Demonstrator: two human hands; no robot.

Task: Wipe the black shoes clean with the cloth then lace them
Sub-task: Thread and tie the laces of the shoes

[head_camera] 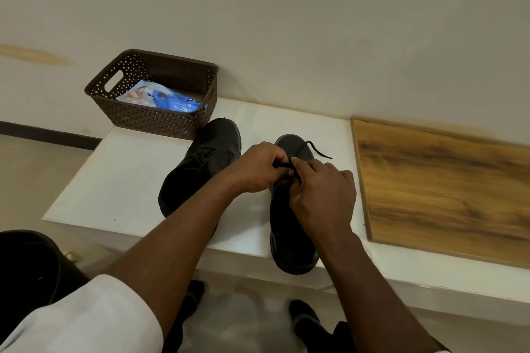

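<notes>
A plain pale wall backs a white desk [120, 180], with a brown basket [155, 120] at its far left corner. Two black shoes stand side by side; the left shoe [200, 163] looks already laced. Over the right shoe [292, 226], the left hand [258, 169] and right hand [324, 195] both pinch the black lace [286, 166], one end trailing past the toe. Keep even tension on both strands so the lacing seats flat. No cloth is visible.

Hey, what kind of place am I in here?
Probably a room at home, though that is a guess: a low white bench against a plain wall, a brown plastic basket on it, and a wood-grain panel beside the shoes.
</notes>
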